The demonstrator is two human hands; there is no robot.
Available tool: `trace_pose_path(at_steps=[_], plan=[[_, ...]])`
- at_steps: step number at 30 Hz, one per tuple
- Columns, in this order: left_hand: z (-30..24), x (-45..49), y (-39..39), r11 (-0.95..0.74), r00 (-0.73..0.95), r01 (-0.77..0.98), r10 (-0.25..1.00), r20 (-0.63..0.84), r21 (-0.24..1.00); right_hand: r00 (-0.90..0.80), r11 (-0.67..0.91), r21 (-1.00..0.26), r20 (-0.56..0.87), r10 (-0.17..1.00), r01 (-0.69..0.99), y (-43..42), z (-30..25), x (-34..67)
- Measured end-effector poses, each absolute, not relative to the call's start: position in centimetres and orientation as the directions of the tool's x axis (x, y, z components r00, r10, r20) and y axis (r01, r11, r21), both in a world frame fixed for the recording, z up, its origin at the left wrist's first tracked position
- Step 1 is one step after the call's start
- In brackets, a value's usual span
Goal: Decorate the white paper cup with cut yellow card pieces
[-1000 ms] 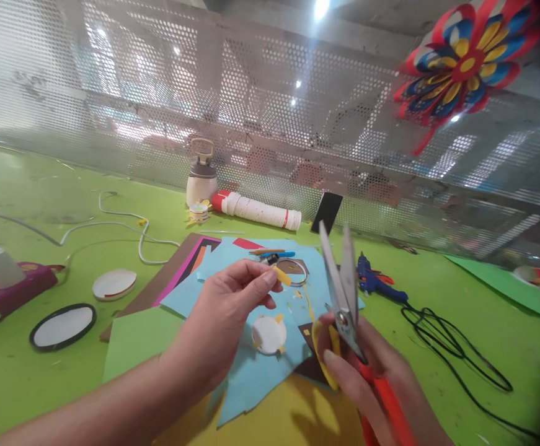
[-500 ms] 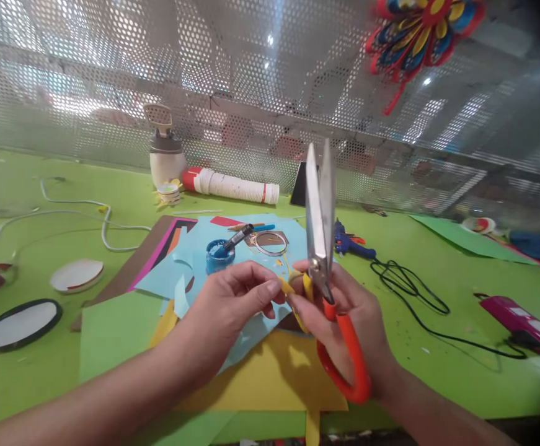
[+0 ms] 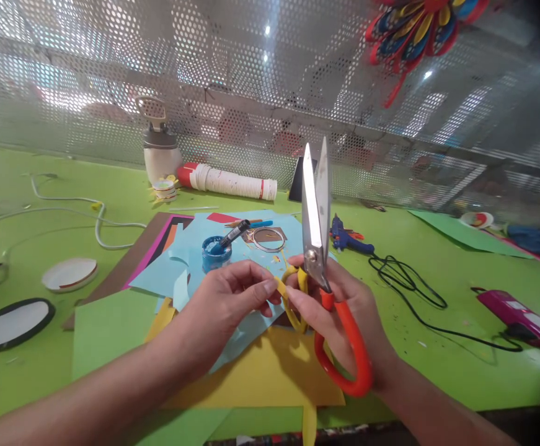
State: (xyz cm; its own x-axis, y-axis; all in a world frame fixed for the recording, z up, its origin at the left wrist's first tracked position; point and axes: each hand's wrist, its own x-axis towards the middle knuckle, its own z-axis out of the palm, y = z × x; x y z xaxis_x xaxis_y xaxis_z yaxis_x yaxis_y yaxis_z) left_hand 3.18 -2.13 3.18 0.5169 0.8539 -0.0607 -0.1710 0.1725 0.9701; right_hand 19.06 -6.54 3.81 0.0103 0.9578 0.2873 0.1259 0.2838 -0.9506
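My right hand grips large scissors with orange handles, the steel blades pointing straight up and nearly closed. Its fingertips also pinch a curled yellow paper strip. My left hand pinches the other end of that strip between thumb and forefinger, just left of the scissors. Both hands hover over a pile of coloured paper sheets on the green table.
A blue paint pot with a brush and a metal ring lie on the light blue paper. A blue glue gun with black cord, a stack of cups, a white bottle, round lids and a magenta device surround it.
Both hands came together: the left hand brought the yellow strip to the right hand, and the scissors rose upright. The camera view shifted, revealing the blue pot and the magenta device.
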Motion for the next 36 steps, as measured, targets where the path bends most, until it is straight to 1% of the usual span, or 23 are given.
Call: trace_pose_path(at_steps=[4, 12, 14, 18, 21, 25, 28, 30, 32, 34, 36], plan=[[3.2, 3.2, -2.2, 0.188, 0.530, -0.133, 0.843, -0.090, 0.973, -0.002, 0.284, -0.952, 0.286, 0.958, 0.113, -6.6, 3.5, 19.1], [3.0, 3.1, -1.9, 0.164, 0.549, -0.110, 0.832, -0.077, 0.980, 0.016, 0.281, -0.952, 0.285, 0.958, 0.122, -6.5, 3.6, 19.1], [3.2, 3.1, -1.8, 0.138, 0.532, -0.059, 0.842, -0.086, 0.989, 0.048, 0.321, -0.932, 0.333, 0.942, 0.168, -6.4, 3.4, 19.1], [3.5, 3.1, -2.0, 0.079, 0.528, 0.092, 0.841, -0.116, 0.993, 0.078, 0.395, -0.838, 0.454, 0.887, 0.377, -6.1, 2.2, 19.4], [3.5, 3.4, -2.2, 0.108, 0.584, 0.079, 0.801, -0.134, 0.991, -0.005, 0.463, -0.749, 0.524, 0.852, 0.474, -6.1, 1.5, 19.4], [3.4, 3.6, -2.4, 0.143, 0.569, 0.009, 0.813, -0.123, 0.990, -0.150, 0.535, -0.680, 0.540, 0.828, 0.501, -6.3, 1.8, 19.3], [3.6, 3.6, -2.4, 0.123, 0.569, -0.026, 0.818, -0.086, 0.992, -0.184, 0.559, -0.648, 0.553, 0.813, 0.517, -6.3, 2.1, 19.2], [3.7, 3.6, -2.4, 0.107, 0.578, -0.019, 0.813, -0.077, 0.994, -0.185, 0.569, -0.638, 0.566, 0.803, 0.519, -6.3, 2.0, 19.2], [3.9, 3.5, -2.4, 0.085, 0.588, -0.011, 0.806, -0.062, 0.996, -0.177, 0.575, -0.655, 0.571, 0.802, 0.491, -6.3, 2.0, 19.0], [4.0, 3.3, -2.3, 0.051, 0.598, -0.005, 0.800, -0.038, 0.999, -0.163, 0.571, -0.717, 0.557, 0.814, 0.399, -6.4, 1.9, 18.8], [4.0, 3.1, -2.3, 0.018, 0.614, -0.002, 0.789, -0.013, 1.000, -0.160, 0.548, -0.792, 0.524, 0.837, 0.271, -6.6, 1.9, 18.6]])
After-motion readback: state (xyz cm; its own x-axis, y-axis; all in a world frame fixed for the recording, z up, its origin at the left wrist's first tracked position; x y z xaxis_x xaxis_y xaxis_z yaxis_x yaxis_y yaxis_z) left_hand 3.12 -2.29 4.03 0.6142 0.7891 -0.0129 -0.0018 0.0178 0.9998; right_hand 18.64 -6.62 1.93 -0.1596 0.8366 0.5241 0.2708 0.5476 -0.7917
